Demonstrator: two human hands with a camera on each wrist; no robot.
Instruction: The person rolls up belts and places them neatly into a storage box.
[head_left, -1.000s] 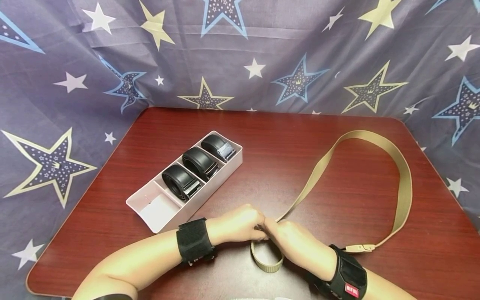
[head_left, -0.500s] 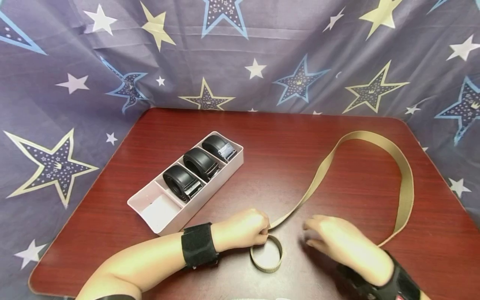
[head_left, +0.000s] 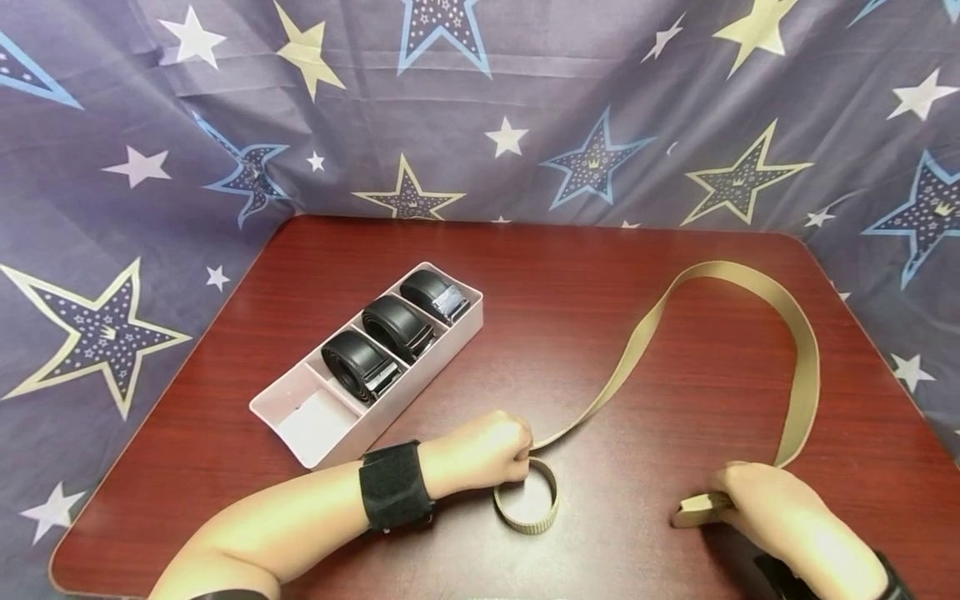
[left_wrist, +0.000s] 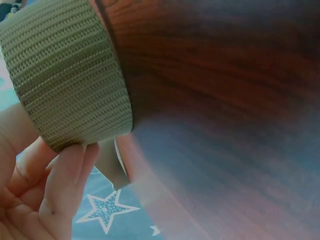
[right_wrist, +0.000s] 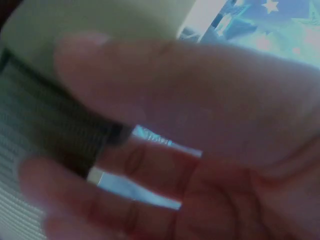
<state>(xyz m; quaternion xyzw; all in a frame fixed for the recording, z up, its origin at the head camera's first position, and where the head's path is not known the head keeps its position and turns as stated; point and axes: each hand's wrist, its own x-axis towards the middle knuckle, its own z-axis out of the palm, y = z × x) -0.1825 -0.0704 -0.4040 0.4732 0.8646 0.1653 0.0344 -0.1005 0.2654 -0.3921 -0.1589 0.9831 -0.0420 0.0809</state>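
A khaki webbing belt makes a wide arc on the right half of the table, standing on its edge. My left hand pinches it where its near end forms a small round loop. Up close in the left wrist view, the fingertips grip the lower edge of the ribbed webbing. At the belt's other end, my right hand holds the tan buckle. The dim, blurred right wrist view has the thumb over the buckle and the fingers beneath.
Left of my hands stands a pale pink divided box. Three compartments hold rolled black belts with metal buckles; the nearest compartment holds none. A star-patterned curtain hangs behind the reddish-brown table.
My right hand has left the looped end beside the left hand, moved right and taken hold of the buckle. The left hand keeps its pinch on the belt.
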